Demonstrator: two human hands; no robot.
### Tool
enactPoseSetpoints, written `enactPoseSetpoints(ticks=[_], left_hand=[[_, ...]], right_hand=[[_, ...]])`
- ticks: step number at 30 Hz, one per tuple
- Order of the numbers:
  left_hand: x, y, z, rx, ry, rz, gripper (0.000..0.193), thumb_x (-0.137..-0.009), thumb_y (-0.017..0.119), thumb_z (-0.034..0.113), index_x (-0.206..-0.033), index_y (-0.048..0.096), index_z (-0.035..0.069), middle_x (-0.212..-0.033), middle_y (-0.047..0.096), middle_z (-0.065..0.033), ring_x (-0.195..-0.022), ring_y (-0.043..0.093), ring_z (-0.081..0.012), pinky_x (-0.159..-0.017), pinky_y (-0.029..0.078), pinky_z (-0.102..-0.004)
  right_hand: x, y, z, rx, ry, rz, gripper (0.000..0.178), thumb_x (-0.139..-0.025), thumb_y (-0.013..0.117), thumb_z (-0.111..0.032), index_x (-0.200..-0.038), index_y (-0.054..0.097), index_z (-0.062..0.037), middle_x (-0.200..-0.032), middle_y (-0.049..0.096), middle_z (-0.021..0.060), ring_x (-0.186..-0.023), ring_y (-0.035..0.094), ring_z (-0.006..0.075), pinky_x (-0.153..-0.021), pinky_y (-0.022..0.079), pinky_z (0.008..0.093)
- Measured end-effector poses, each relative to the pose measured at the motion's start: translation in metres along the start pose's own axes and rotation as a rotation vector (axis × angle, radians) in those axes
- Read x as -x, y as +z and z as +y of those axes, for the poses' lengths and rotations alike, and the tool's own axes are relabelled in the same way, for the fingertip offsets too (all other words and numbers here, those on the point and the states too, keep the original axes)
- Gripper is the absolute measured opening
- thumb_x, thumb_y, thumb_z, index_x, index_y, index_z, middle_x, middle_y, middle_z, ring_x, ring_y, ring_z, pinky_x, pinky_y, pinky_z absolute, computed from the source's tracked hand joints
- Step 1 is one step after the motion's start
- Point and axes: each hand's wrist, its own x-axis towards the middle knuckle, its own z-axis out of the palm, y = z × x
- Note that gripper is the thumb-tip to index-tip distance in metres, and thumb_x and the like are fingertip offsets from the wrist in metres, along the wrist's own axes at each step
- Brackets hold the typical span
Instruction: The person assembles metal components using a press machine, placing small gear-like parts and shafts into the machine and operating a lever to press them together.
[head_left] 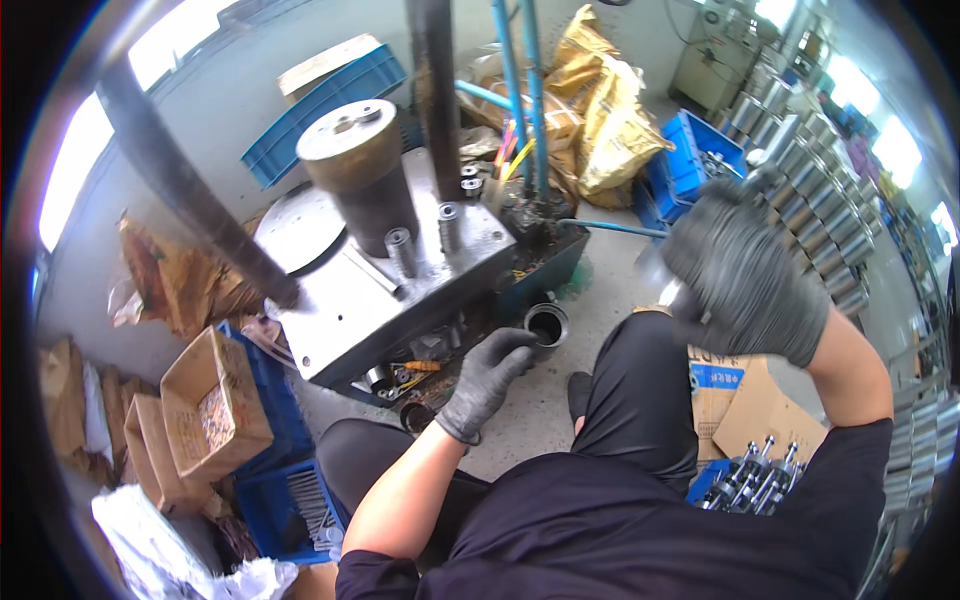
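My left hand (pixel 487 383), in a dark grey glove, hovers between my knees with loosely bent fingers and nothing visible in them. Just beyond its fingertips is a round, open-topped metal cylinder (pixel 546 326), dark inside. My right hand (pixel 745 280), also gloved, is raised above my right knee and smeared by motion. Its fingers are curled, and a blurred shiny metal bit shows at their edge, too unclear to name. Ahead on the left stands a steel press bed (pixel 345 325) bearing a thick dark cylindrical block (pixel 365 185) and small metal sleeves (pixel 401 252).
Cardboard boxes (pixel 215 405) and a blue crate (pixel 270 520) stand at the left. Assembled metal rods (pixel 755 478) lie beside a cardboard sheet (pixel 770 410) at my right. Blue bins (pixel 700 150), yellow sacks (pixel 605 120) and stacked metal cylinders (pixel 820 200) fill the far side.
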Motion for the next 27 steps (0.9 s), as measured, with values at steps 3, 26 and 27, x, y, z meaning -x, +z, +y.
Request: enactPoseSetpoints(ticks=[3, 26, 27], left_hand=[[0.002, -0.003, 0.006, 0.254, -0.049, -0.138, 0.064, -0.103, 0.062, 0.055, -0.142, 0.057, 0.005, -0.126, 0.067, -0.0083, -0.114, 0.064, -0.0185, -0.100, 0.052, -0.0361], [0.007, -0.026, -0.038, 0.684, -0.304, 0.416, 0.020, -0.098, 0.065, 0.026, -0.102, 0.062, 0.007, -0.086, 0.069, -0.0108, -0.087, 0.075, -0.0301, -0.082, 0.064, -0.0455], [0.006, -0.026, -0.040, 0.683, -0.308, 0.415, 0.020, -0.098, 0.065, 0.026, -0.102, 0.062, 0.007, -0.086, 0.069, -0.0108, -0.087, 0.075, -0.0301, -0.082, 0.064, -0.0455]], right_hand=[[-0.030, 0.029, -0.041, -0.120, -0.289, -0.037, 0.022, -0.071, 0.072, -0.022, -0.090, 0.069, -0.0118, -0.087, 0.064, 0.0067, -0.093, 0.064, 0.0278, -0.109, 0.041, 0.0519], [-0.044, 0.258, -0.048, -0.901, 0.129, 0.013, 0.026, -0.085, 0.075, -0.021, -0.106, 0.072, -0.0054, -0.102, 0.070, 0.0141, -0.098, 0.067, 0.0356, -0.087, 0.055, 0.0476], [-0.043, 0.265, -0.049, -0.880, 0.103, -0.038, 0.026, -0.086, 0.074, -0.022, -0.107, 0.072, -0.0057, -0.101, 0.070, 0.0143, -0.099, 0.067, 0.0360, -0.088, 0.055, 0.0476]])
